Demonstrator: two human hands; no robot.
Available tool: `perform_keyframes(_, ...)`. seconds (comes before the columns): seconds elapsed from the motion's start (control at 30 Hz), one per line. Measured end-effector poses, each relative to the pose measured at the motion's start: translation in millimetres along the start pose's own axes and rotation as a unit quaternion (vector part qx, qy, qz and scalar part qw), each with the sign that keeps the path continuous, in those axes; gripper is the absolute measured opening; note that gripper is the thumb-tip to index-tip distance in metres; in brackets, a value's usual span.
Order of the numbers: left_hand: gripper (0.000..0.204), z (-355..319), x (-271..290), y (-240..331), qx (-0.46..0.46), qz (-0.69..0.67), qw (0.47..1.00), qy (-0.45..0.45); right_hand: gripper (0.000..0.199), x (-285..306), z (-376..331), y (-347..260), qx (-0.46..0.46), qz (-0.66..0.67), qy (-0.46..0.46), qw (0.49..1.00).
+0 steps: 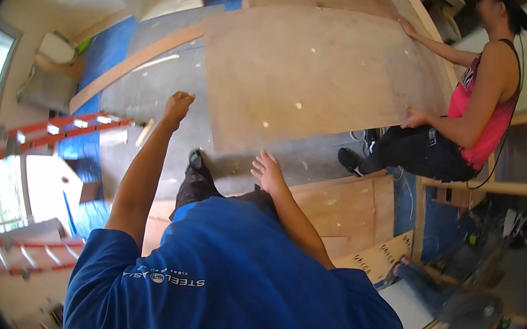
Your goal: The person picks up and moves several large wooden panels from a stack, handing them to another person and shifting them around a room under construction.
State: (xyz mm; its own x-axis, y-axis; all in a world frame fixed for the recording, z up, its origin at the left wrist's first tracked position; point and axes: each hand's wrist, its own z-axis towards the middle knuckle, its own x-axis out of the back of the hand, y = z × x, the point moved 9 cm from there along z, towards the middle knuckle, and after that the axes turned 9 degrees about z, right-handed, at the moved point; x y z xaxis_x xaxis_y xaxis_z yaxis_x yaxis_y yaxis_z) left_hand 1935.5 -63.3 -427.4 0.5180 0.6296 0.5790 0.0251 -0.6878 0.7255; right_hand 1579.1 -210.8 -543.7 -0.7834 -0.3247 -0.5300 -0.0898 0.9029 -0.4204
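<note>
Fingers of left hand (179, 104) curled, right hand (268, 170) spread, near one plywood sheet (313, 78).

Two plywood sheets (313, 78), two red ladders (44, 131), one long wooden plank (134, 63), one co-worker (481, 106).

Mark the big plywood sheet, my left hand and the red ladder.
plywood sheet (317, 79), head view, middle of its bare face.
left hand (178, 105), head view, on the closed fist.
red ladder (51, 127), head view, on its upper side rail.
</note>
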Motion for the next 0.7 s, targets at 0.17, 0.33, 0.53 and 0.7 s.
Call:
perform_keyframes(0.17,0.077,186.6,21.0,20.4,-0.009,0.035,0.999,0.009,0.090,-55.4,45.8,31.5,0.087,0.120,0.101,0.984)
perform_keyframes(0.33,0.083,257.6,8.5,58.2,0.062,-0.029,0.996,-0.063,0.063,-100.5,41.7,12.0,0.170,0.092,0.240,0.951)
perform_keyframes(0.53,0.093,388.3,-37.9,81.4,-0.093,-0.104,0.987,-0.086,0.055,-115.2,49.2,-4.7,0.166,0.026,0.288,0.943)
perform_keyframes(0.7,0.074,439.8,-37.8,86.0,-0.054,-0.038,0.997,-0.025,0.056,-106.3,49.5,4.2,0.140,0.029,0.349,0.926)
